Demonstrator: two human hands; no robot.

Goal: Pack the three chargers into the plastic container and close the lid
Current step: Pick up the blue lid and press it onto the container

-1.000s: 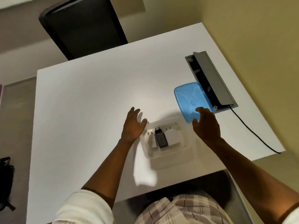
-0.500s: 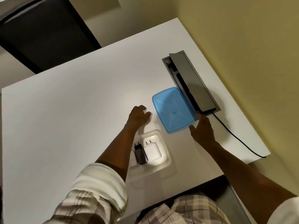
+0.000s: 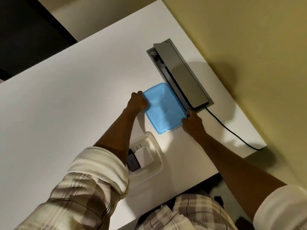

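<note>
A blue plastic lid (image 3: 163,107) lies flat on the white table beside the socket box. My left hand (image 3: 137,101) grips its left edge and my right hand (image 3: 192,121) grips its right near corner. Nearer to me stands the clear plastic container (image 3: 155,146), uncovered. Inside it I see a white charger (image 3: 144,156) and a black charger (image 3: 132,162) side by side. My left forearm and sleeve cover the container's left part, so a third charger is hidden.
A grey socket box (image 3: 181,75) with its flap raised is set into the white table (image 3: 66,105) right behind the lid. A black cable (image 3: 232,133) runs from it to the right edge. A yellow wall is on the right, a dark chair at far left.
Both hands moved away from the container and reached forward to the blue lid, then closed on its two sides. The view tilted and shifted towards the lid.
</note>
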